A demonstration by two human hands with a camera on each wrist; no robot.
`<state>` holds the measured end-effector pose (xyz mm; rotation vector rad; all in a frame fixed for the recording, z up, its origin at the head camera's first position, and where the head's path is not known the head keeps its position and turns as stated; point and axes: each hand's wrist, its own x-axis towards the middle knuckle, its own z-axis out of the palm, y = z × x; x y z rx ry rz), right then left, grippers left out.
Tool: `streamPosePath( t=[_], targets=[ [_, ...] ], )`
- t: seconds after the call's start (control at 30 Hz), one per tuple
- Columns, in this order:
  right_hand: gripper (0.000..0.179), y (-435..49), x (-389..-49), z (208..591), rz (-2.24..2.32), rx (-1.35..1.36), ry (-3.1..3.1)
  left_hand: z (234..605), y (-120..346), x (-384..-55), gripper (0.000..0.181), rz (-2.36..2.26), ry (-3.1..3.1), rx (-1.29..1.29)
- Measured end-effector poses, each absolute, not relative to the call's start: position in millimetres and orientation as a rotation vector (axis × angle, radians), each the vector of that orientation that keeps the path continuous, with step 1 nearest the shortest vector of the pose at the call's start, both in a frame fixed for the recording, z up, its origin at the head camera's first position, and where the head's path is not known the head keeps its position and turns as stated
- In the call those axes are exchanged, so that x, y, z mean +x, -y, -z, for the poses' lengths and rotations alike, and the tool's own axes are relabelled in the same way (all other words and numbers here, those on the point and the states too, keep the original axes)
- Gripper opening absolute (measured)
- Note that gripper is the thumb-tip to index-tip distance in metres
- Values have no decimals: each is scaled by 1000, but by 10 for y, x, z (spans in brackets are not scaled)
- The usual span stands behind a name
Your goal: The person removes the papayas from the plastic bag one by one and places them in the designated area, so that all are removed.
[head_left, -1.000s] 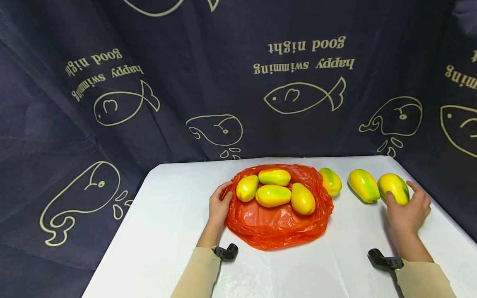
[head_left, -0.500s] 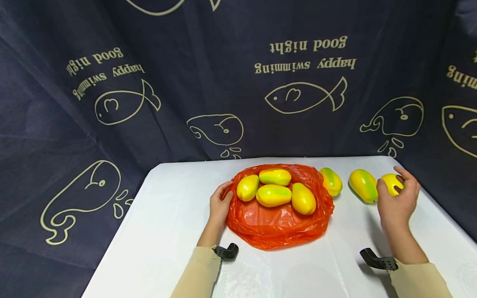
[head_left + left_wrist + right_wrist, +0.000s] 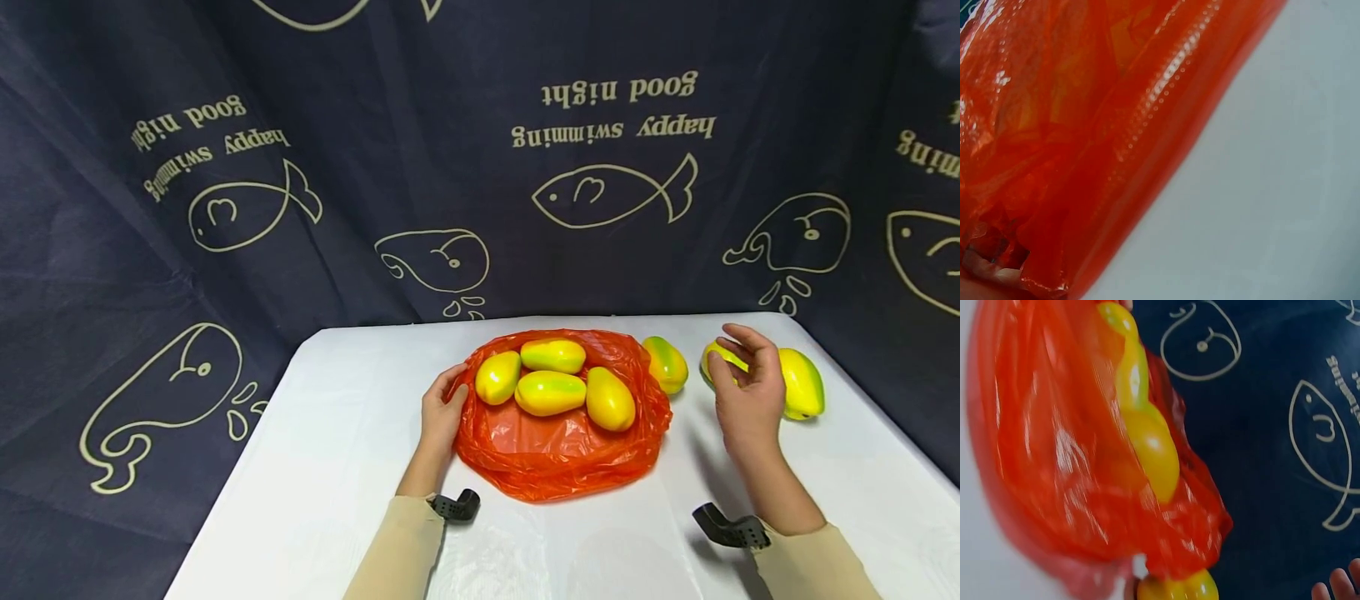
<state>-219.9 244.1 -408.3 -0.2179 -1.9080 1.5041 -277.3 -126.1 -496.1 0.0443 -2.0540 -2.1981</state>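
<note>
A red plastic bag (image 3: pixel 555 482) is seen lying open on a white-covered table (image 3: pixel 322 467), with four yellow fruits (image 3: pixel 551 393) tinged with green gathered inside; its left edge is pinched between the thumb and fingers of a person's left hand (image 3: pixel 441 410); bunched red film is seen at a fingertip (image 3: pixel 1005 275) in the left wrist view; the right hand (image 3: pixel 752 404) is held to the right of the bag, its fingers spread and curved, with nothing gripped; a loose fruit (image 3: pixel 720 357) is partly hidden behind that hand, and whether it is touched cannot be told; a second fruit (image 3: pixel 802 385) is placed just right of the hand, while a third fruit (image 3: pixel 666 365) is set just beside the bag's right rim, partly overlapped by the plastic. Beige sleeves (image 3: pixel 401 546) are worn on both arms, and a small black camera (image 3: pixel 456 506) is strapped to each wrist; the table is backed by a dark blue cloth (image 3: pixel 450 100), printed with pale outlines of fish and whales and with upside-down lettering (image 3: pixel 577 133).
</note>
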Motion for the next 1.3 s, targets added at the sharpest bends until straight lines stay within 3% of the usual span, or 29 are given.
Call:
streamPosePath(
  t=[0.63,1.3],
  targets=[
    [47,-1964,-2128,4298,-1537,124,2149,4961,1255,-2783,36,2198,2043,47],
    [43,-1937,-2168,4576,-1385,191,2380,4970,1262,-2772,37,2214,2027,47]
  ],
)
